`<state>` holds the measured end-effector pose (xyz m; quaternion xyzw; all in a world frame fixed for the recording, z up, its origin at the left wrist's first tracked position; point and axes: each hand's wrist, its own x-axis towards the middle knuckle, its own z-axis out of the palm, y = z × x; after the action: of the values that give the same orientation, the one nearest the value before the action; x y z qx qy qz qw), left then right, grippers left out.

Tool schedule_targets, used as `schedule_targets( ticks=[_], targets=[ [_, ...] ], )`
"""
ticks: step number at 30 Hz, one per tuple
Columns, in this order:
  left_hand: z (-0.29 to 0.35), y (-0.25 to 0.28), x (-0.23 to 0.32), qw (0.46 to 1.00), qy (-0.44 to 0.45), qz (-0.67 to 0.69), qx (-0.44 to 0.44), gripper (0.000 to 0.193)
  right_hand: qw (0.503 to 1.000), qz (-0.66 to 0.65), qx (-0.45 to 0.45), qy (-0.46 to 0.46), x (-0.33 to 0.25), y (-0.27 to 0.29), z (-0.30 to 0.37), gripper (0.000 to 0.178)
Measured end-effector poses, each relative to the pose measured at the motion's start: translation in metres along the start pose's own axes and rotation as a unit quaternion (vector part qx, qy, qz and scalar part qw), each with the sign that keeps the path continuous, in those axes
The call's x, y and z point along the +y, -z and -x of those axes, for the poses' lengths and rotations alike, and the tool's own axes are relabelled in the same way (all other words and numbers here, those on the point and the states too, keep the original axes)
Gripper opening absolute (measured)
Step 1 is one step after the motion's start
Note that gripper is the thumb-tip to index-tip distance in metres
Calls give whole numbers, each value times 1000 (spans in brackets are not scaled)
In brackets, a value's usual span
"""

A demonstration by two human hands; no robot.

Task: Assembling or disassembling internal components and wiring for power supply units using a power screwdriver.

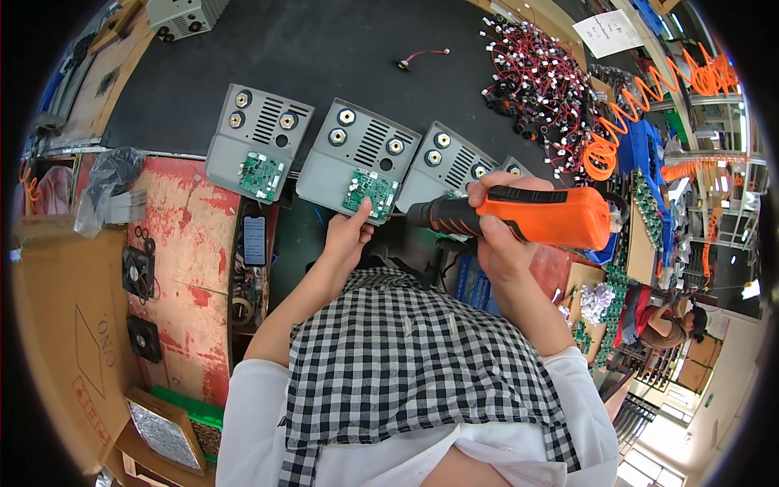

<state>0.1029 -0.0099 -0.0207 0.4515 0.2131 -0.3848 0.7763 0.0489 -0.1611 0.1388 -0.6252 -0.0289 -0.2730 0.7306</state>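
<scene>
Several grey metal panels with slots and round sockets lie in a row along the bench's near edge. On the middle grey panel (324,174) rests a green circuit board (372,193). My left hand (349,235) is closed at that panel's near edge, thumb on the board's lower corner, other fingers curled below. An orange and black electric screwdriver (544,215) lies sideways in my right hand (503,243), fingers wrapped round its body. Its nose points left, with the bit close to the board's right corner. Another board (261,175) sits on the left panel (235,150).
A heap of red and black wired connectors (540,77) covers the far right of the black bench (349,49). One loose wired connector (422,57) lies apart. An orange coiled hose (600,154) hangs at right. A phone (255,241) is below the left panel; a person (661,325) sits beyond.
</scene>
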Motion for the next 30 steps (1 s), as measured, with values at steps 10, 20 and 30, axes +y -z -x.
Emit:
schedule_targets(
  ticks=[10, 20, 30],
  targets=[
    [3, -6, 1, 999, -25, -36, 29, 23, 987, 53, -149, 15, -1, -16, -4, 44],
    [-4, -3, 0, 998, -38, -42, 34, 20, 968, 15, -250, -19, 8, -17, -20, 43],
    [-14, 40, -11, 998, 27, -42, -31, 26, 968, -62, -244, 10, -9, 0, -27, 41]
  ],
)
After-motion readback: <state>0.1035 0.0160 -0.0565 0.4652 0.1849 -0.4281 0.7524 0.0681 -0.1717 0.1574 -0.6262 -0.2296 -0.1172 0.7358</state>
